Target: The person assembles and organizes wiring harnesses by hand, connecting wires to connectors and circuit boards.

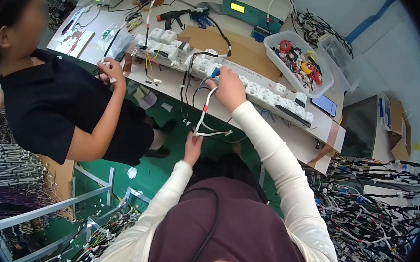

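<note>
My right hand is over the long row of white sockets at the table's front edge. Its fingers are closed on a blue connector, right at the sockets; whether it is plugged in, I cannot tell. A white-wrapped wire harness with red bands hangs down from there. Lower down, in front of the table edge, my left hand pinches this harness where it branches. One branch reaches to the right and ends in small white connectors. Dark cables dangle beside it.
At left a co-worker holds small white parts. On the table are a green-grey tester with a lit display, a bin of coloured connectors, a phone and a black glue gun. Bundled harnesses hang at right.
</note>
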{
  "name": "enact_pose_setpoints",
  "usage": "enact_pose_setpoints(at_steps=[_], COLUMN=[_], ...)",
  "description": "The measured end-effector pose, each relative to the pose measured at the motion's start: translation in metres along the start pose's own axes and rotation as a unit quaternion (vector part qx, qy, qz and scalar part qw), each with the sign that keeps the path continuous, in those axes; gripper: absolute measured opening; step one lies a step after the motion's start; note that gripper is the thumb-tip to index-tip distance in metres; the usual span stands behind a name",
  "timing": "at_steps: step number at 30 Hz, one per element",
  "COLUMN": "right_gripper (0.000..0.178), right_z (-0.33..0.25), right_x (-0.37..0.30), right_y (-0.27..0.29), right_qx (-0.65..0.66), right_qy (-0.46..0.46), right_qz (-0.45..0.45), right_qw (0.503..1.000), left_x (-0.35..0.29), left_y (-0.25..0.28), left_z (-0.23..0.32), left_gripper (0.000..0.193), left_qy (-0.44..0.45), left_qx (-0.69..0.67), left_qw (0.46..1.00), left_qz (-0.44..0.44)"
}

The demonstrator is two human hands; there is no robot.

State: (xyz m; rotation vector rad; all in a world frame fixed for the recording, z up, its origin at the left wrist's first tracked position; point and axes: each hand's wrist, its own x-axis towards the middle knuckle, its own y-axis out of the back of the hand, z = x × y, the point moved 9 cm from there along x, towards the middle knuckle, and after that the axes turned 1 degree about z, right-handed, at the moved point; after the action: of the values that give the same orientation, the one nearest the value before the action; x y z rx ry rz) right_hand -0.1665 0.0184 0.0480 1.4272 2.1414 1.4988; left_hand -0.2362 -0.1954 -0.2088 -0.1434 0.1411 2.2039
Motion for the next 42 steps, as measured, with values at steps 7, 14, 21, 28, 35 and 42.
enact_pose_setpoints(at_steps=[7, 14, 21, 28, 35, 42], right_gripper=[0.037, 0.028, 0.035, 0.021, 0.017, 0.016], right_z=[0.015, -0.047, -0.039, -0.002, 0.049, 0.066], right_x=[0.008, -0.009, -0.197, -0.238, -0.21, -0.23], right_y=[-0.014, 0.151, 0.108, 0.115, 0.178, 0.214], right_qx=[-0.013, 0.149, 0.1, 0.007, -0.051, 0.001], right_qy=[-0.026, 0.11, 0.161, 0.142, 0.117, 0.139], right_qz=[-0.003, 0.17, 0.009, -0.015, 0.072, 0.14], right_qw=[1.0, 0.968, 0.982, 0.99, 0.989, 0.98], left_x=[0.067, 0.197, 0.276, 0.337, 0.335, 0.133], left_y=[0.103, 0.013, 0.018, -0.024, -0.071, -0.122], left_z=[0.086, 0.298, 0.295, 0.279, 0.279, 0.385], left_gripper=[0.021, 0.079, 0.128, 0.125, 0.052, 0.045], left_qy=[-0.152, -0.046, -0.046, -0.036, 0.044, -0.117], left_qx=[0.014, 0.045, -0.158, -0.213, -0.25, -0.364], left_qw=[0.965, 0.997, 0.979, 0.961, 0.966, 0.859], left_qz=[0.213, -0.04, 0.117, 0.175, 0.047, -0.34])
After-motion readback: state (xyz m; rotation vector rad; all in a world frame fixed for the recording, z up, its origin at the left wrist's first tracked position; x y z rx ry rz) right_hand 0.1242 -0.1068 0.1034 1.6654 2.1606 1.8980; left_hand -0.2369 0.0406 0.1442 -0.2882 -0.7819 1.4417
